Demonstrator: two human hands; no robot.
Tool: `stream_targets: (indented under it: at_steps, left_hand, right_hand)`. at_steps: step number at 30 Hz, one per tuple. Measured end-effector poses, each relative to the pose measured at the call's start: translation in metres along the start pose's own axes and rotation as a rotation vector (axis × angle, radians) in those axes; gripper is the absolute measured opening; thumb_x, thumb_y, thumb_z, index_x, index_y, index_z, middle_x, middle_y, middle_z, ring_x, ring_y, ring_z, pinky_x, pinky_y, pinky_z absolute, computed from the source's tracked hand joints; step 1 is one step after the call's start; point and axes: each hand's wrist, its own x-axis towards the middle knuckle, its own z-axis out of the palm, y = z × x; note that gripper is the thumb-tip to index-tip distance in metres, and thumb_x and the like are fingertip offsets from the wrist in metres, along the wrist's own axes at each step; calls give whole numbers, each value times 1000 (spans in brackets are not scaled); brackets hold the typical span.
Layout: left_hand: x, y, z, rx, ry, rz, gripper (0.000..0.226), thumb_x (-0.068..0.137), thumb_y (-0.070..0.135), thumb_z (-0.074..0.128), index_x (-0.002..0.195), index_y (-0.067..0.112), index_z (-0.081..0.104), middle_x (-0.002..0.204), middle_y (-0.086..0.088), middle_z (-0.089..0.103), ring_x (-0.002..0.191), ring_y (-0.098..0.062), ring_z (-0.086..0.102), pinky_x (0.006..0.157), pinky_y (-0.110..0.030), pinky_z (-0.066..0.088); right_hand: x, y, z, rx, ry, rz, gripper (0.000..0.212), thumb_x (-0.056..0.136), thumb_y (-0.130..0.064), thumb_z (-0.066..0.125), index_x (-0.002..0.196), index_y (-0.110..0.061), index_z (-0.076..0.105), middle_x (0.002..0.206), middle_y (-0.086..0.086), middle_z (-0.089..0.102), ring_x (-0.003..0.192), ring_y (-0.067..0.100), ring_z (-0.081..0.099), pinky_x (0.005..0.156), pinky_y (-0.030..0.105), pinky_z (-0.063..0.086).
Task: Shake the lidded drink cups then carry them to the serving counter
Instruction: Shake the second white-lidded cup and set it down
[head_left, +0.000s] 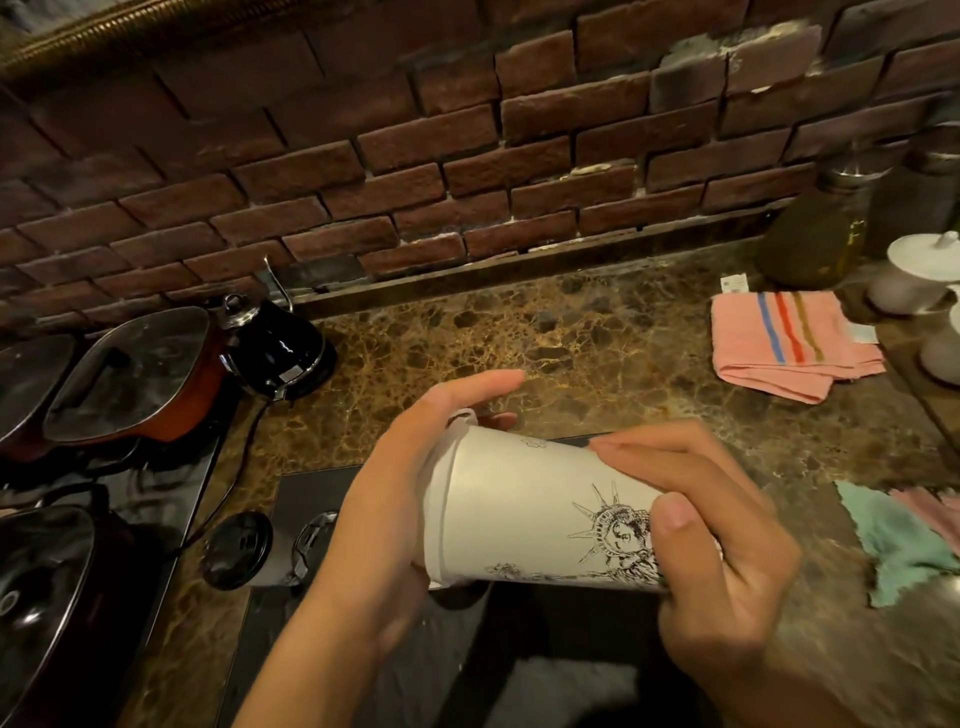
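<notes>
**Cup held sideways between both hands**

While the white paper cup (524, 514) lies nearly horizontal above the marble counter (597, 332), you hold it at both ends. Your left hand (395, 499) cups the white lid (441, 467) end, palm pressed over it and fingers stretched past the rim. Your right hand (717, 525) wraps closed around the base, thumb lying across the printed statue drawing. A second cup with a black lid (238, 550) stands on the counter to the left, just beside a dark mat (311, 488). A pink striped cloth (789, 343) lies well apart to the right, near the brick wall (415, 156)
</notes>
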Motion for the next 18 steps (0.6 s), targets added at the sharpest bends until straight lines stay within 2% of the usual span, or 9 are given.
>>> stream_targets:
  at_steps: [2,5,7,9,13,16,18]
  left_hand:
    - [-7,-8,0,30,12,68,48,94,46,40,120,22,72,127,-13,66,114,-32,64,94,-50,53]
    - [-14,-24,-4,29,26,121,46,90,47,40,117,29,72,115,-1,70,100,-24,68,80,-41,57]
    - [-17,-28,-3,57,30,143,44,90,44,41,117,30,72,116,6,70,99,-17,69,79,-32,57]
    - [-19,-31,-5,62,18,154,43,89,44,42,115,30,73,114,8,71,99,-13,70,80,-30,57]
    - [-16,-28,-10,41,49,201,44,89,43,42,116,27,72,124,5,69,109,-17,68,82,-35,59]
    - [-14,-27,-10,-43,160,272,41,90,40,43,117,24,70,120,-2,70,100,-23,70,77,-41,59]
    - [-15,-32,-6,-11,263,336,36,91,42,45,113,26,68,113,-4,72,95,-27,70,74,-47,57]
  right_hand:
    - [0,-5,-2,-7,8,-17,34,83,-9,39,96,1,68,100,11,66,90,21,65,71,31,48]
    - [-6,-10,0,-11,53,-5,33,82,-10,40,95,-2,69,97,9,67,89,21,66,72,29,47]
    - [-11,-11,1,0,54,9,32,82,-10,41,93,-3,70,91,7,67,90,22,66,74,29,47]
    - [-16,-9,3,9,34,38,32,84,-10,41,93,-4,71,92,4,66,92,21,66,75,27,47]
    - [-7,-5,8,18,-15,76,33,87,-11,40,94,-3,71,95,8,67,89,21,65,73,27,46]
    - [6,-2,14,43,35,80,31,88,-12,40,91,-4,70,90,10,68,84,22,65,70,28,46]
    - [9,1,14,50,93,87,32,88,-12,40,89,-3,70,87,12,69,81,24,65,68,30,45]
